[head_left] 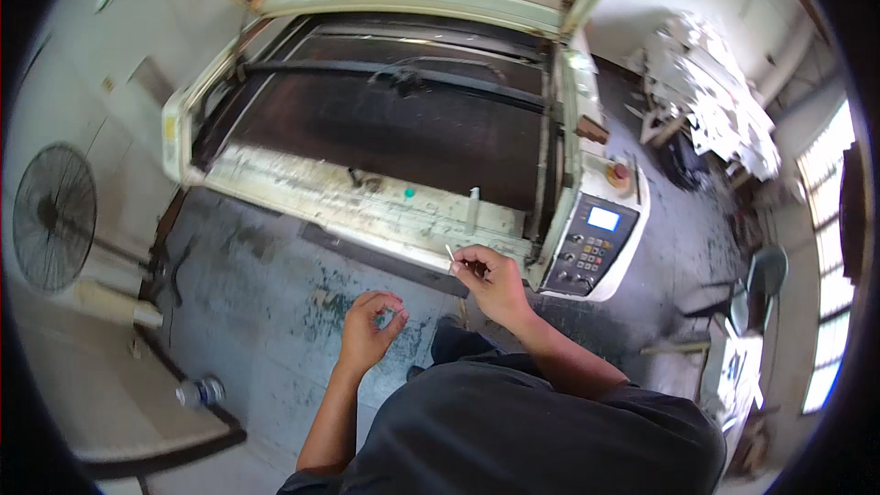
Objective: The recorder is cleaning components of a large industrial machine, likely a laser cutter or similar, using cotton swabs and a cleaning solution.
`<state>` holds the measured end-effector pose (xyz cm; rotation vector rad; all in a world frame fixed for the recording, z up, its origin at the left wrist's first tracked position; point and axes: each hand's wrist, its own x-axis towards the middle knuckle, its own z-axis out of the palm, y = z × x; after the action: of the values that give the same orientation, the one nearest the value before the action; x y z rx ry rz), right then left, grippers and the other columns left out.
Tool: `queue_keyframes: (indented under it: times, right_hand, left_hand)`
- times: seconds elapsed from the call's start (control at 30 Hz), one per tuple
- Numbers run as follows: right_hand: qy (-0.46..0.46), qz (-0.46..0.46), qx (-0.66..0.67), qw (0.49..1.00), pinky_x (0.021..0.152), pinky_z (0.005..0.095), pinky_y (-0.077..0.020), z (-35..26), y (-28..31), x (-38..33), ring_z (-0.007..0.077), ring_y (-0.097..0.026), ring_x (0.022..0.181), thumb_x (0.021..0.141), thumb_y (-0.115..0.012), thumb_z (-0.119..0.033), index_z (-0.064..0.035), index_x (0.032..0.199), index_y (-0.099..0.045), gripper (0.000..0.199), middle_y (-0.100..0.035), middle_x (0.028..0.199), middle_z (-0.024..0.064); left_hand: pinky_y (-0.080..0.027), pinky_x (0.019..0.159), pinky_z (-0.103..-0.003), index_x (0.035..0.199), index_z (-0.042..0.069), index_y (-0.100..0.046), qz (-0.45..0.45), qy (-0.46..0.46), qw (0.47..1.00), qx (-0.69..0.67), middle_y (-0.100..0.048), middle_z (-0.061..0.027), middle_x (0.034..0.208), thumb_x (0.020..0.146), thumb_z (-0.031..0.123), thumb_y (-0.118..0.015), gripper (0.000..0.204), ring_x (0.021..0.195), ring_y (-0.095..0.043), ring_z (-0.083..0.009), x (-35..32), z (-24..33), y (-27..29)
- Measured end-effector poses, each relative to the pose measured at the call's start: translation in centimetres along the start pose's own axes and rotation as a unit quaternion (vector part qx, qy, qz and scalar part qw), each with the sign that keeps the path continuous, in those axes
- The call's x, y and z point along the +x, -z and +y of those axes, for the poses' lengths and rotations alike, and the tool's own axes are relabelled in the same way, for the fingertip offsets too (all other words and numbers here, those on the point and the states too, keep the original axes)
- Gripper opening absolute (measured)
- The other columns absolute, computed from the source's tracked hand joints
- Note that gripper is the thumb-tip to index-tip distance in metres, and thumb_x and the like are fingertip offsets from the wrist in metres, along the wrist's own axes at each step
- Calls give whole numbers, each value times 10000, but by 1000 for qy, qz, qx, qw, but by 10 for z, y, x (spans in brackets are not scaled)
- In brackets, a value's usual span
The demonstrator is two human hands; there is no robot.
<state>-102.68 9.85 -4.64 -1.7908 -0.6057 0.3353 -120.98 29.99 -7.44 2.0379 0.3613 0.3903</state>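
My right hand [496, 285] pinches a thin white stick [449, 253], perhaps a cotton swab, between thumb and fingertips, just off the front edge of a large flatbed machine [321, 211] that looks like a laser cutter. To its left, my left hand [369, 328] hovers over the floor with curled fingers; a gap shows between thumb and forefinger, and nothing is visible in it. On the machine's pale front ledge stand a small white tube or bottle [473, 208], a round green cap [410, 192] and a small dark piece [355, 177].
The machine's lid [412, 0] is raised. At right are its control panel [591, 243] with a lit screen and a red knob [620, 171]. A fan [55, 217] stands left, near a clear plastic bottle [200, 392] on the floor. White scrap [706, 96] is piled far right, beside a chair [761, 289].
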Motion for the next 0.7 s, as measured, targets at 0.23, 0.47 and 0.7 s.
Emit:
queue_keyframes:
  times: [0.23,0.47,0.7]
  right_hand:
    - [71,183,-50,979,757,277,-514,-14,53,66,68,-613,840,991,-807,-34,-20,1084,-798,94,-784,1027,20]
    - [128,316,-208,917,704,308,-571,-24,187,174,112,-701,764,1015,-754,-96,-51,1147,-871,182,-793,855,84]
    - [56,358,-1,932,753,268,-580,-37,222,204,102,-711,857,994,-680,-5,37,1191,-822,246,-796,1031,61]
  left_hand:
    - [-581,864,-375,1108,59,-789,-94,-136,986,-18,-790,-92,1183,923,113,-869,209,1090,-726,-260,136,11,-5]
    - [-586,867,-375,1149,59,-798,-143,-233,962,0,-786,-95,1191,930,130,-869,240,1117,-714,-266,253,42,-19]
    - [-586,847,-366,1227,65,-805,-149,-333,931,21,-796,-90,1194,916,163,-882,335,1056,-717,-242,382,102,-96]
